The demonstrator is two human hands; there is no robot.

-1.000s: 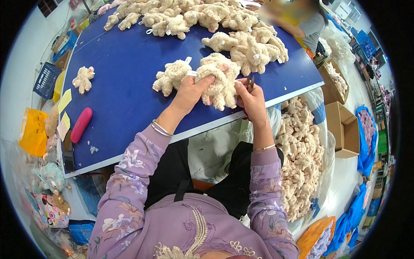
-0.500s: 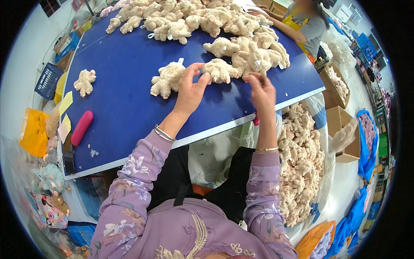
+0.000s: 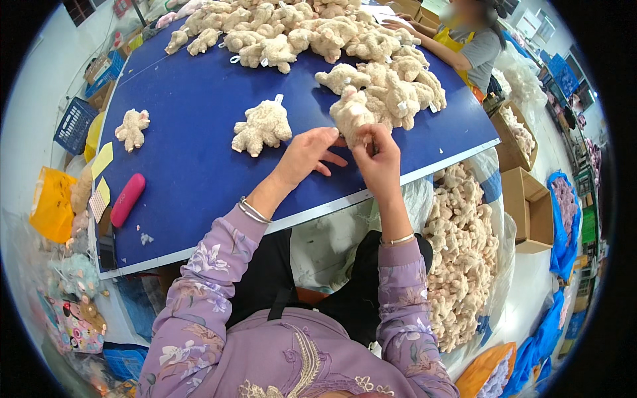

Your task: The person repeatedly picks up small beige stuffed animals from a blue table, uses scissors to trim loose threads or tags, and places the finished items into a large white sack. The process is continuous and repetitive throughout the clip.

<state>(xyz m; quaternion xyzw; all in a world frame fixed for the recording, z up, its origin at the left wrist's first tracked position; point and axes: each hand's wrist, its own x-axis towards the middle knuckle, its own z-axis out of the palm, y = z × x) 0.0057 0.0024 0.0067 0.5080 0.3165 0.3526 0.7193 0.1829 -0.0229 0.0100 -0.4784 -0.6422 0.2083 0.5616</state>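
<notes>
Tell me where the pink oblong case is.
In the head view, the pink oblong case lies on the left of the blue table, just right of the paper slips.

Table (image 3: 199, 106): 2 toys (image 3: 262, 127) left | toy heap (image 3: 325, 36) far side | carton (image 3: 531, 212) off right

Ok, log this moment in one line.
left hand: open, close by | right hand: pinching cream plush toy | beyond: plush pile | surface: blue table
</notes>
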